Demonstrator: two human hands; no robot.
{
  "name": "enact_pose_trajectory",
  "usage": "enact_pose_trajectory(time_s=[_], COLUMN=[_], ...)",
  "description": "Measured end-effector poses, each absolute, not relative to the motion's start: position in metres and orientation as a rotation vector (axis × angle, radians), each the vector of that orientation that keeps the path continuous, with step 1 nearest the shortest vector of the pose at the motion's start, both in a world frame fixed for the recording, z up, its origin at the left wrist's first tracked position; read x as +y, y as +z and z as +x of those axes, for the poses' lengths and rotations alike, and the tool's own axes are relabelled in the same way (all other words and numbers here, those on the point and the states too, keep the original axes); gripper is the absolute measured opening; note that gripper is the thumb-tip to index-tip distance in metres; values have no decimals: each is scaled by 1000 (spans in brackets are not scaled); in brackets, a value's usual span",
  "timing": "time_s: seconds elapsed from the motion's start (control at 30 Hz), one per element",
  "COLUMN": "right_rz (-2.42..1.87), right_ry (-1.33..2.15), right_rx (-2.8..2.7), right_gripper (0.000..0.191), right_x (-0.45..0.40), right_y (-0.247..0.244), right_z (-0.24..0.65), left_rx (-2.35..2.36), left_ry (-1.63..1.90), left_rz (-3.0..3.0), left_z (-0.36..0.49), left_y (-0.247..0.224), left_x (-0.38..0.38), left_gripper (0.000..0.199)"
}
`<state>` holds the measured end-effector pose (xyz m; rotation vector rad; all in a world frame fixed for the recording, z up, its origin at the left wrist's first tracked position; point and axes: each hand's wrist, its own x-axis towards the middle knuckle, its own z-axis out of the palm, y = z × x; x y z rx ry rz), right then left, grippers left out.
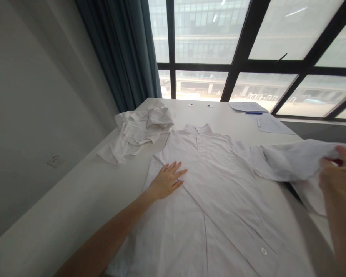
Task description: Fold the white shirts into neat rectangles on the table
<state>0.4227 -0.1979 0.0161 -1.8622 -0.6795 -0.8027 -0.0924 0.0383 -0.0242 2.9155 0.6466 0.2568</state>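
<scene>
A white long-sleeved coat [219, 173] lies spread face up, its stand-up collar [198, 130] pointing toward the window. One sleeve seems to be folded diagonally across its front. My left hand [168, 181] rests flat on the upper part of the coat, fingers spread. At the far right, slightly blurred, my right hand [338, 169] is closed around the end of the other sleeve [291, 159]. That sleeve stretches out sideways past the table's right side, raised at the hand. A small round mark shows low on the coat.
Another crumpled white garment [138, 129] lies at the back left of the white table [118, 196]. Papers [272, 123] and a blue pen [253, 113] are at the back right. More white cloth [311, 194] hangs beneath the raised sleeve. A wall stands left, windows behind.
</scene>
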Motion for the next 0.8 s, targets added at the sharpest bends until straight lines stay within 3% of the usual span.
enact_pose_trajectory(time_s=[0.2,0.4,0.53,0.7,0.8], right_rz=[-1723,-1437,-1374,-1379,-1417], right_ry=[-876,-171,185,393,395], right_rx=[-1449,-2163,-2347,-2346,-2267], right_gripper=[49,61,53,53,57], right_x=[-151,-148,-154,-156,-157], right_y=[55,29,19,14,9], right_z=[287,178,148,142,143], left_rx=[646,650,603,437,232], left_ry=[333,561,605,365,201], left_rz=[2732,2282,2200,2490,2574], left_z=[-94,-96,-97,-98,-97], left_y=[-23,-22,-20,-11,0], left_x=[42,50,50,42,29], left_gripper=[56,66,65,54,73])
